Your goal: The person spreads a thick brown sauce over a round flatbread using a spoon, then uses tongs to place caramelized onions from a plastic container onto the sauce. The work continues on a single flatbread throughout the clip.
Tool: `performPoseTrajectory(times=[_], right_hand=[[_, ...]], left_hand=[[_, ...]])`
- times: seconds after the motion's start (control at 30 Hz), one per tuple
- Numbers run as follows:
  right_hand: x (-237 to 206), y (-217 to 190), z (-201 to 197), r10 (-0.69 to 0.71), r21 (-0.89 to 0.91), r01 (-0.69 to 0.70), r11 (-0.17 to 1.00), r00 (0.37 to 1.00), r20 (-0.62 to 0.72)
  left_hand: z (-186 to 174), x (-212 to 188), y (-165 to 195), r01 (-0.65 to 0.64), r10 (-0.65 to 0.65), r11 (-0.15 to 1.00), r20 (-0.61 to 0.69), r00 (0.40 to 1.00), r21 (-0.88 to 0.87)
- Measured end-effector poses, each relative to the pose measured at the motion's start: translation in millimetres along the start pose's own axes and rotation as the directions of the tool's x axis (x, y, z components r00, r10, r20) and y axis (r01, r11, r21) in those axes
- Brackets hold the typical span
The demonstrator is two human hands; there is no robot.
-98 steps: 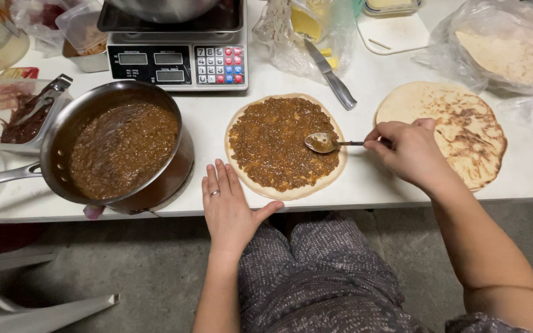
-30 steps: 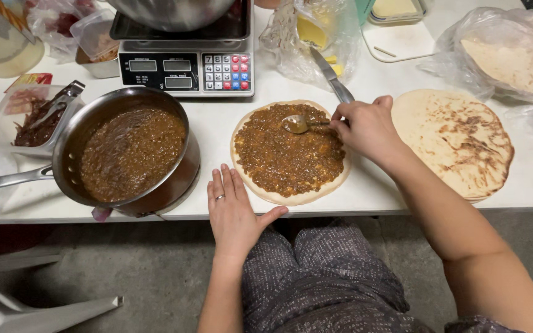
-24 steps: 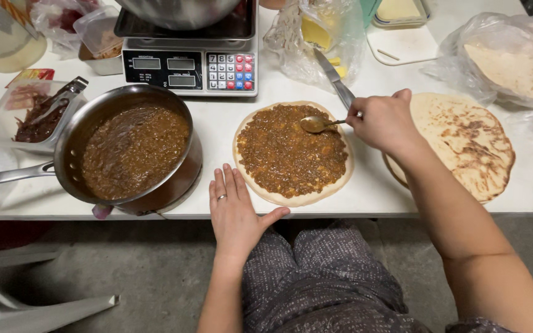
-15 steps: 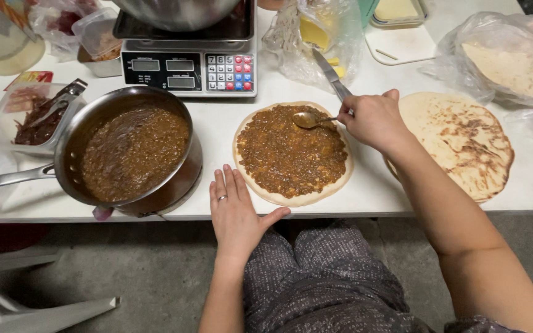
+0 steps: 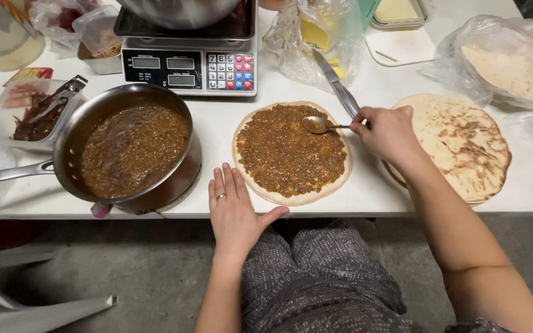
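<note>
A round flatbread (image 5: pixel 292 152) covered with brown minced topping lies on the white table. My right hand (image 5: pixel 387 131) holds a metal spoon (image 5: pixel 317 125) by its handle, the bowl resting on the topping's upper right part. My left hand (image 5: pixel 234 209) lies flat on the table's front edge, fingers apart, just left of the flatbread's lower rim. A steel pan (image 5: pixel 126 150) of the same brown mixture stands to the left.
A plain baked flatbread (image 5: pixel 461 145) lies at the right, partly under my right wrist. Behind are a digital scale (image 5: pixel 190 65), a knife (image 5: pixel 336 89), plastic bags with more flatbreads (image 5: pixel 513 68), and a plastic tub (image 5: pixel 29 114) with tongs at far left.
My right hand has moved the spoon over the topping's upper right part, shifting slightly left and right. The left hand has stayed flat on the table edge.
</note>
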State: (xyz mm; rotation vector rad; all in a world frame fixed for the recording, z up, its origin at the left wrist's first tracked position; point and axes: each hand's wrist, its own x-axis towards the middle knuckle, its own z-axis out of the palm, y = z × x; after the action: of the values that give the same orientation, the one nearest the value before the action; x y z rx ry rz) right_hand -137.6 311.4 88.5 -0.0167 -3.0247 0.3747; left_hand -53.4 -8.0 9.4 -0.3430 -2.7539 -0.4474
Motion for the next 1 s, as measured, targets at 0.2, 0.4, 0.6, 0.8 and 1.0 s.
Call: performPoseTrajectory(times=[0.2, 0.4, 0.6, 0.8, 1.0], right_hand=[[1.1, -13.9, -4.8, -0.109, -0.019, 0.108, 0.994, 0.992, -0.066], [-2.2, -47.1, -29.6, -0.172, 0.074, 0.189, 0.979, 0.966, -0.191], [7.0, -134.1, -35.5, -0.377, 0.303, 0.454, 0.838, 0.882, -0.281], [42.2, -248.3, -2.3, -0.713, -0.065, 0.765, 0.641, 0.561, -0.422], [76.1, -317.7, 13.3, -0.889, -0.474, 0.754, 0.454, 0.35, -0.295]], left_hand=[[-0.1, -1.4, 2.0, 0.001, -0.002, 1.0, -0.006, 1.0, -0.012], [-0.6, -0.7, -3.5, 0.024, -0.025, 1.0, 0.061, 0.998, 0.016], [-2.0, -8.4, -13.5, 0.017, -0.019, 0.999, -0.048, 0.999, -0.052], [-6.7, -9.6, -20.3, 0.044, -0.045, 0.995, -0.012, 0.999, -0.093], [-10.1, -14.7, -28.6, 0.029, -0.04, 0.992, -0.088, 0.995, -0.122]])
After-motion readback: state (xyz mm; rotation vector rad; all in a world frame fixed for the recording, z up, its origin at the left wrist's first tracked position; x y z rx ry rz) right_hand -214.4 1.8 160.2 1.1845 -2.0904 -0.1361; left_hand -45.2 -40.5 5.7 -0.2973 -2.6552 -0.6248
